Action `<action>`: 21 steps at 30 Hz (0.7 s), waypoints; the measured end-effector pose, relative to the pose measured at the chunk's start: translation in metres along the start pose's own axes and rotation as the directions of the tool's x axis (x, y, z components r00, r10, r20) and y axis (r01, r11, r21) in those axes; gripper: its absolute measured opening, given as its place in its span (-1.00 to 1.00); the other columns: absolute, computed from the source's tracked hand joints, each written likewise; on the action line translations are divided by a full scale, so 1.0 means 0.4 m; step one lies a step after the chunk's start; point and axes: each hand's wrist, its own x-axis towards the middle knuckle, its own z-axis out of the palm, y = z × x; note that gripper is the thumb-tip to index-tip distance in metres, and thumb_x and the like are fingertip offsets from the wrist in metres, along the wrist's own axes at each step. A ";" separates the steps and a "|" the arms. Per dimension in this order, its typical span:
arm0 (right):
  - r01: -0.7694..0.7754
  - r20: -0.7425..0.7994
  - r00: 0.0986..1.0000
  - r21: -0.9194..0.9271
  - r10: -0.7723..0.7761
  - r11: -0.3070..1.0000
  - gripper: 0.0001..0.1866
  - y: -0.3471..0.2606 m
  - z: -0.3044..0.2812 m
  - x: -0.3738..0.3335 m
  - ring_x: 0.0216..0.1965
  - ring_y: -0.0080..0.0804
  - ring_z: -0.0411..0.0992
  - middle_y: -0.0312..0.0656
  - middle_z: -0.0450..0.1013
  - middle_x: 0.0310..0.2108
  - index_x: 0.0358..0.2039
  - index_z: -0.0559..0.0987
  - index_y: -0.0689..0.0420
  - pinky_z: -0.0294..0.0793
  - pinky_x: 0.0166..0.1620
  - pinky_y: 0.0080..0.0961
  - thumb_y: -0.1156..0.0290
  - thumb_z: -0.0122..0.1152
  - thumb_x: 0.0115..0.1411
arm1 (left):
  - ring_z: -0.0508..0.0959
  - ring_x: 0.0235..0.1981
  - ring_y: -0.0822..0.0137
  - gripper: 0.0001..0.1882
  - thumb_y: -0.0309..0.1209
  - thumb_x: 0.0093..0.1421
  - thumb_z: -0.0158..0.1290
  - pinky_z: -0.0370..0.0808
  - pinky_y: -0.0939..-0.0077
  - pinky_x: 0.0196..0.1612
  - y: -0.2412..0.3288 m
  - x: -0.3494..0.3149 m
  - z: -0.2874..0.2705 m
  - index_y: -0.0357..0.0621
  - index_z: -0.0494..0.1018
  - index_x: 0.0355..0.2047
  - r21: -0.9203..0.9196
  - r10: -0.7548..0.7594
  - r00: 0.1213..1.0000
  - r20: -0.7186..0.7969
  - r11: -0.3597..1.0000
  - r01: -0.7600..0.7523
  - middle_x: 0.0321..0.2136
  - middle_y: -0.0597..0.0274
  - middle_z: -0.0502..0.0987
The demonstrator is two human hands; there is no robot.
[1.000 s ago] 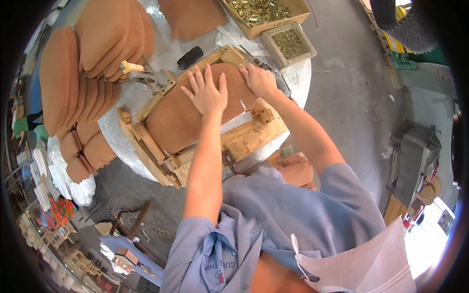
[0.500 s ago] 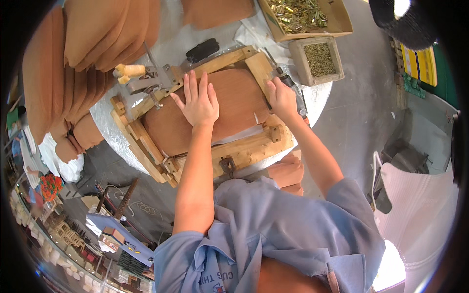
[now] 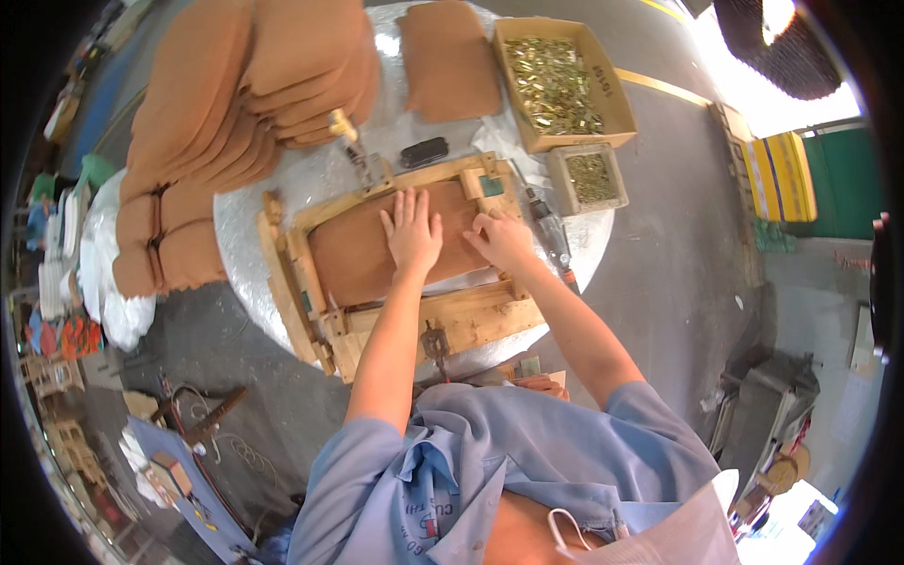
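Observation:
A brown fabric-covered panel lies inside a wooden frame on a round, plastic-wrapped table. My left hand rests flat on its middle, fingers spread. At the panel's right end is my right hand, its fingers curled at the edge; whatever they pinch is hidden. Fixed to the frame's far side is a clamp with a yellowish handle, and a dark metal clamp sits on the near side. A power screwdriver lies just right of the frame.
Tall stacks of brown panels stand at the far left. One brown panel lies at the back. A cardboard box of metal pieces and a smaller tray of small fasteners stand far right. A black object lies behind the frame.
My right hand has moved left, from the frame's right end onto the panel's edge. My left hand stays on the panel. The whole view has shifted, and a green patch now shows on the frame's far-right corner.

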 end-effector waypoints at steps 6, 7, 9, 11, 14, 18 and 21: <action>-0.065 -0.379 0.923 0.025 0.070 0.998 -0.63 0.066 0.037 0.154 0.03 0.14 0.47 0.07 0.51 -0.04 -0.02 0.55 0.17 0.46 0.10 0.02 0.14 0.26 0.37 | 0.20 0.52 0.06 -0.45 -0.06 0.40 0.11 0.00 -0.24 0.55 -0.149 -0.227 -0.211 0.00 0.47 0.31 -0.028 -0.287 0.915 -0.283 0.956 0.291 0.46 0.09 0.31; 0.006 -0.415 0.910 0.021 0.003 1.000 -0.60 0.051 0.049 0.187 0.11 0.10 0.46 0.04 0.51 0.04 0.04 0.55 0.15 0.43 0.19 0.00 0.11 0.24 0.39 | 0.26 0.48 0.07 -0.45 -0.05 0.40 0.11 0.07 -0.17 0.53 -0.211 -0.252 -0.217 -0.02 0.49 0.30 0.006 -0.374 0.859 -0.351 0.916 0.401 0.42 0.07 0.37; 0.112 -0.408 0.904 -0.060 -0.127 0.992 -0.55 0.017 0.092 0.214 0.24 0.03 0.42 -0.02 0.50 0.16 0.13 0.54 0.12 0.34 0.33 -0.03 0.08 0.22 0.40 | 0.39 0.41 0.09 -0.44 -0.02 0.41 0.12 0.21 -0.03 0.49 -0.325 -0.294 -0.206 -0.08 0.51 0.27 0.056 -0.505 0.711 -0.490 0.795 0.603 0.32 0.05 0.49; 0.142 -0.324 0.921 -0.239 -0.217 0.960 -0.51 0.035 0.143 0.219 0.34 -0.04 0.38 -0.09 0.49 0.24 0.20 0.53 0.08 0.24 0.44 -0.04 0.05 0.22 0.40 | 0.54 0.26 0.09 -0.46 -0.02 0.40 0.16 0.36 0.11 0.37 -0.280 -0.243 -0.314 -0.13 0.57 0.20 -0.100 -0.578 0.815 0.043 0.809 0.579 0.13 0.06 0.64; 0.123 -0.274 0.950 -0.105 -0.148 0.987 -0.46 0.066 0.156 0.239 0.40 -0.09 0.33 -0.15 0.47 0.29 0.26 0.51 0.04 0.13 0.51 0.00 0.02 0.22 0.40 | 0.72 -0.05 0.11 -0.60 -0.04 0.34 0.26 0.57 0.31 0.07 -0.281 -0.222 -0.349 -0.03 0.70 0.00 -0.534 -0.341 0.867 0.365 0.686 0.494 -0.22 0.12 0.77; 0.091 -0.264 0.957 -0.118 -0.119 0.989 -0.43 0.058 0.152 0.256 0.42 -0.07 0.30 -0.15 0.45 0.32 0.30 0.49 0.04 0.13 0.51 0.01 0.01 0.21 0.39 | 0.74 -0.20 0.03 -0.69 -0.14 0.38 0.22 0.64 0.22 -0.09 -0.396 -0.087 -0.320 -0.08 0.71 -0.10 -0.386 -0.187 0.974 -0.126 0.914 0.126 -0.23 0.05 0.74; 0.095 -0.244 0.961 -0.139 -0.127 0.986 -0.41 0.048 0.146 0.267 0.44 -0.08 0.29 -0.13 0.44 0.33 0.32 0.48 0.04 0.13 0.51 0.02 0.01 0.20 0.39 | 0.52 0.27 -0.10 -0.49 -0.09 0.42 0.14 0.40 0.04 0.34 -0.518 0.029 -0.326 -0.13 0.52 0.24 -0.212 -0.135 0.966 -0.219 0.973 0.088 0.23 -0.05 0.56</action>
